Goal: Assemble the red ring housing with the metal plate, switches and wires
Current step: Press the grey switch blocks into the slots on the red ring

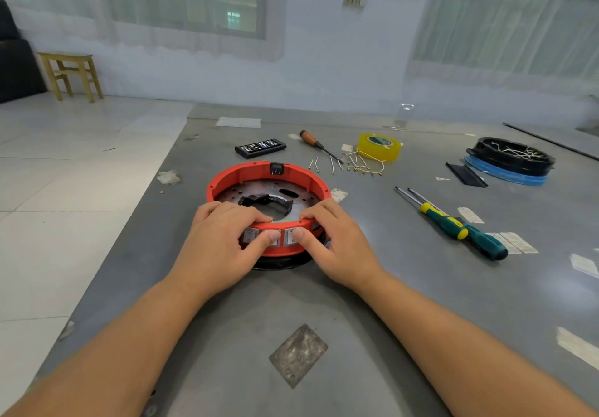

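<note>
The red ring housing (246,172) sits on the grey table, a perforated metal plate (259,189) lying inside it and a black socket (276,168) on its far wall. Grey rocker switches (289,236) line its near wall. My left hand (217,241) grips the near rim, fingers curled over the top and thumb pressing a switch. My right hand (334,238) grips the same rim from the right, thumb on another switch. Loose short wires (356,165) lie behind the housing.
Two green-handled screwdrivers (453,222) lie to the right. A wooden-handled screwdriver (316,142), a yellow tape roll (379,146) and a black bit case (260,148) sit behind. A black ring part on a blue disc (510,160) is far right. The table edge runs down the left.
</note>
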A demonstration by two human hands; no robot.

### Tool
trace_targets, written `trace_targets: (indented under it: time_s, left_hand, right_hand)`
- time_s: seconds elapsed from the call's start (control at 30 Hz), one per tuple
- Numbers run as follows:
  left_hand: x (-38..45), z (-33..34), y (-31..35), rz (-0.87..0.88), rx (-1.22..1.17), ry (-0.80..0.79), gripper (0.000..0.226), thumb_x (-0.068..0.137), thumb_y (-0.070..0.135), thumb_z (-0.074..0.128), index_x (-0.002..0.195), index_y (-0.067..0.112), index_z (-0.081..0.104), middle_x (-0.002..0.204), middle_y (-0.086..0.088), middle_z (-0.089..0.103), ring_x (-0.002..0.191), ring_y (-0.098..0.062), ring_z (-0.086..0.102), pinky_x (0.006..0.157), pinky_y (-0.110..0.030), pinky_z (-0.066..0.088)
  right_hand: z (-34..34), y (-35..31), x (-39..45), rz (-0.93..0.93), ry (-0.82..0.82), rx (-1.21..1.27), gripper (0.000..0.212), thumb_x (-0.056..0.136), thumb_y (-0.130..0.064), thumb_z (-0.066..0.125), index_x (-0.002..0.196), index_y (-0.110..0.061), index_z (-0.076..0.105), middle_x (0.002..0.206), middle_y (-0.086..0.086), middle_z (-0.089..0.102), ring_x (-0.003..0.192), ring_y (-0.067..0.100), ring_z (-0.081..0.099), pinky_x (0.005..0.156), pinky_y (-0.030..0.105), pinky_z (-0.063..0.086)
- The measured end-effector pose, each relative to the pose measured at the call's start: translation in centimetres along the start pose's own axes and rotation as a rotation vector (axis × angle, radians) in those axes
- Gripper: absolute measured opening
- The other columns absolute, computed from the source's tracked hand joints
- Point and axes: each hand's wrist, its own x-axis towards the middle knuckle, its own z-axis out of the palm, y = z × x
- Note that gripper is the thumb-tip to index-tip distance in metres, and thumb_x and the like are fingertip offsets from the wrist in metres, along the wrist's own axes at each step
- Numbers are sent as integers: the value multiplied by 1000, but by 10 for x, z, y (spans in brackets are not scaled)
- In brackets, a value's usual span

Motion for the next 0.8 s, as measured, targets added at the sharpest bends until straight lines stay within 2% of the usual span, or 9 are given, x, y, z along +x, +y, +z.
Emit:
trace_targets:
  time_s: [0.13, 0.33, 0.4, 0.47, 0.5, 0.57, 0.7, 0.73, 0.8]
  left_hand:
    - [1, 1, 0, -20, -5, 12, 45, 92, 63, 49, 105, 31, 77, 94, 16, 73, 95, -12, 65, 98, -24, 27]
    - [2, -4, -3, -11, -62, -59, 46, 94, 63, 49, 115, 32, 76, 111, 18, 74, 112, -7, 63, 106, -24, 28]
    - [4, -8, -8, 32, -85, -83, 39, 98, 54, 57, 120, 27, 75, 120, 15, 73, 123, -11, 63, 113, -35, 37]
    - [5, -10, -12, 46, -84, -82, 37, 96, 45, 66, 121, 20, 75, 122, 9, 73, 123, -17, 64, 108, -48, 47]
    - [5, -10, -12, 42, -83, -76, 35, 95, 43, 68, 118, 18, 76, 119, 7, 74, 119, -18, 65, 104, -50, 49]
    - [5, -10, -11, 22, -90, -58, 35, 93, 45, 69, 114, 19, 78, 111, 9, 74, 113, -16, 65, 102, -43, 49]
    - [6, -11, -10, -26, -115, -19, 39, 86, 48, 73, 113, 23, 83, 111, 11, 78, 111, -4, 59, 101, -7, 32]
    - [6, -11, -10, -39, -122, -11, 40, 84, 49, 73, 113, 24, 83, 112, 12, 78, 112, -2, 58, 101, -6, 31]
    - [7, -11, -10, -42, -132, -13, 42, 82, 50, 73, 115, 25, 83, 115, 20, 74, 116, 2, 57, 105, -20, 40]
  right_hand:
    - [1, 2, 1, 29, 8, 69, 16, 97, -36, 66, 106, -24, 68, 101, -12, 54, 97, 3, 55, 81, 9, 40]
    - [2, 3, 2, 37, -3, 85, 21, 96, -47, 61, 105, -28, 65, 102, -13, 52, 98, 4, 55, 80, 10, 42]
    - [2, 1, 3, 45, -5, 76, 28, 93, -55, 59, 103, -29, 63, 101, -13, 51, 96, 5, 55, 77, 12, 43]
    - [5, -2, 4, 55, 11, 49, 33, 88, -63, 59, 97, -31, 60, 98, -14, 50, 91, 7, 55, 72, 14, 44]
    - [6, -4, 5, 70, 30, 41, 34, 86, -66, 60, 93, -33, 59, 95, -14, 50, 88, 7, 54, 70, 16, 44]
    - [9, -7, 8, 100, 68, 26, 34, 81, -68, 64, 84, -35, 54, 89, -13, 48, 83, 8, 53, 66, 19, 42]
    - [8, -5, 10, 115, 57, 9, 40, 80, -72, 63, 80, -33, 54, 86, -12, 48, 81, 9, 51, 65, 21, 42]
    - [8, -4, 11, 116, 53, 11, 42, 79, -72, 62, 81, -31, 55, 86, -11, 48, 81, 9, 51, 65, 22, 42]
    - [8, -2, 11, 110, 51, 13, 45, 80, -73, 61, 81, -28, 57, 86, -10, 49, 82, 10, 52, 66, 22, 43]
